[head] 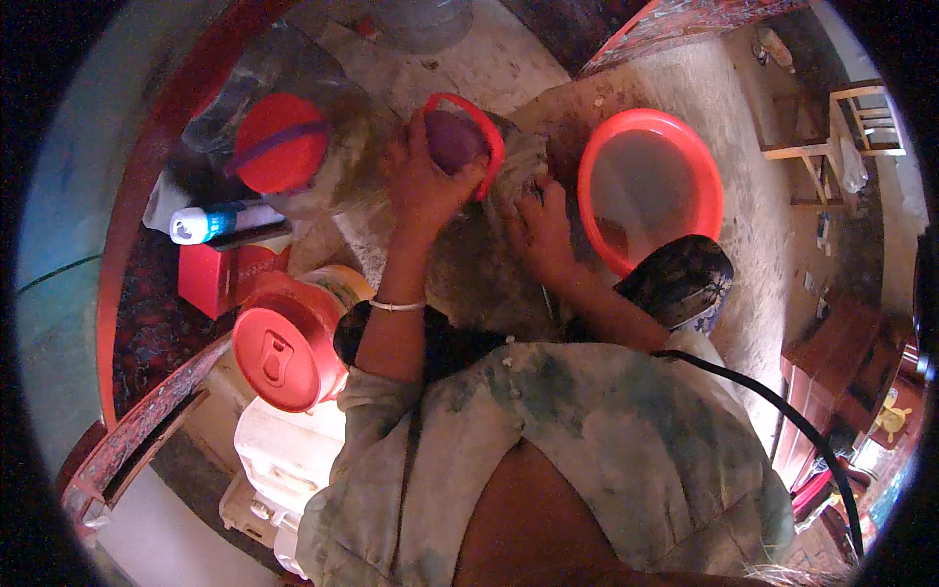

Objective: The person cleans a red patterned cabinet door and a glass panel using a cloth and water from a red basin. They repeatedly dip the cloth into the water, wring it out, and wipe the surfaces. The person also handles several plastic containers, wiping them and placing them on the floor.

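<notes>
My left hand [433,180] grips a small round purple container [456,139] with a red rim, its thumb at the near side of the rim. Just right of it, my right hand [543,220] rests with bent fingers on a crumpled greyish cloth [517,165]; whether the fingers pinch it is unclear. To the right of that hand stands a red plastic basin [711,191] holding greyish liquid. A round red lid with a purple band [282,143] lies to the left of my left hand.
At the left, a blue-and-white cylindrical container [220,222] lies above a red box [209,279]. Nearer to me are a red lidded jar [282,359] and a white plastic container [282,447]. A wooden-framed chair [807,150] stands at the far right.
</notes>
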Available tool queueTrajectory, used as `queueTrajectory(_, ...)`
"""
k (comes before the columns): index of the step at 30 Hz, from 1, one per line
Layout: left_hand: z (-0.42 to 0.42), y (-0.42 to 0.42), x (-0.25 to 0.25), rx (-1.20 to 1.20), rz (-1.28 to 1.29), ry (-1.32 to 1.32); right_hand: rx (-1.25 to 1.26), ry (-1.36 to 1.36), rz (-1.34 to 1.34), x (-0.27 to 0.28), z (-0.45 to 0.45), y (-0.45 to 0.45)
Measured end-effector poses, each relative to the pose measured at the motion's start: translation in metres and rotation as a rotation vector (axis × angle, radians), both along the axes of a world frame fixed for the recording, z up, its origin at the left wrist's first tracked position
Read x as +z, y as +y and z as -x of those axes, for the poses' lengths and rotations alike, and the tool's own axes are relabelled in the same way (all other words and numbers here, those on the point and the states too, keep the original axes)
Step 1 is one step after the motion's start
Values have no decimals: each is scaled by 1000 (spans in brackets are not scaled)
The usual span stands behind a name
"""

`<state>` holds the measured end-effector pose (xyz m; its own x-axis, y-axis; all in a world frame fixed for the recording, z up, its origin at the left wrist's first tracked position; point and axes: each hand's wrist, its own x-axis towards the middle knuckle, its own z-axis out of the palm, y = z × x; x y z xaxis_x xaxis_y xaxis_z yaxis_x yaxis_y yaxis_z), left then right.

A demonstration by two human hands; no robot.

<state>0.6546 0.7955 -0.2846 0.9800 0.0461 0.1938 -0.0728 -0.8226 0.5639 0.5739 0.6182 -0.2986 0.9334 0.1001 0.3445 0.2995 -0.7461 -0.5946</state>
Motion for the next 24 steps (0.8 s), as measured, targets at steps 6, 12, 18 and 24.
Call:
queueTrajectory(6,14,-15,20,-236,-19,-41,-160,-15,-98,-33,-40,-33)
queueTrajectory(12,18,-14,15,-341,7,-75,72,199,-3,-35,-127,-51)
queueTrajectory(18,20,2,28,-221,158,109,105,205,23,-65,-151,-37)
queueTrajectory(24,31,-17,21,122,-32,155,-182,278,-42,-43,-113,-20)
